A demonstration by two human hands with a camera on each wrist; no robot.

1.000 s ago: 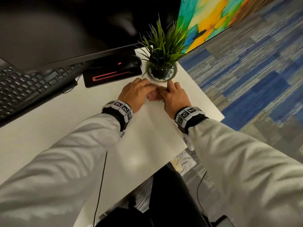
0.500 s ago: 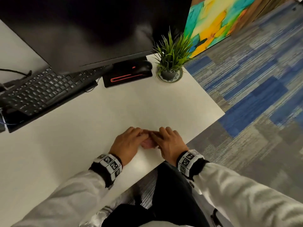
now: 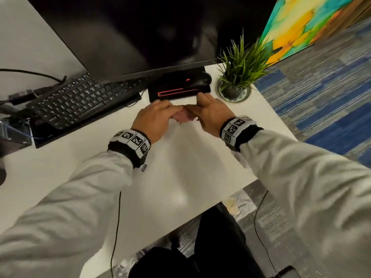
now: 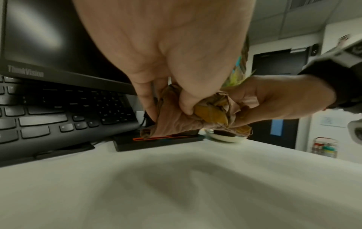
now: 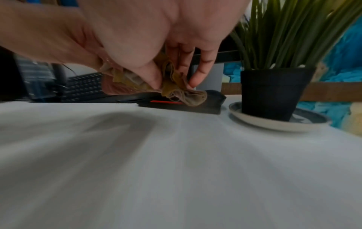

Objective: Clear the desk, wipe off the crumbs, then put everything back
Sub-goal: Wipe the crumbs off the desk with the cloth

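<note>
A crumpled pink and yellow cloth (image 3: 183, 116) (image 4: 176, 119) (image 5: 174, 86) is bunched between both hands just above the white desk (image 3: 180, 167). My left hand (image 3: 155, 117) (image 4: 168, 99) pinches its left side with thumb and fingers. My right hand (image 3: 206, 112) (image 5: 166, 77) grips its right side, thumb pressed into the folds. Both hands are close in front of the black mouse pad (image 3: 178, 91) with the red line, which carries a black mouse (image 3: 201, 79). The cloth's middle is hidden by the fingers in the head view.
A black keyboard (image 3: 74, 101) lies at the left under the dark monitor (image 3: 140, 33). A potted green plant (image 3: 239, 71) (image 5: 274, 89) on a saucer (image 5: 280, 122) stands right of the mouse pad near the desk's right edge. A colourful painting (image 3: 301, 23) leans beyond.
Both hands with the cloth pulled back to the desk's near edge, then moved forward again to just in front of the mouse pad. The cloth now hangs slightly off the surface.
</note>
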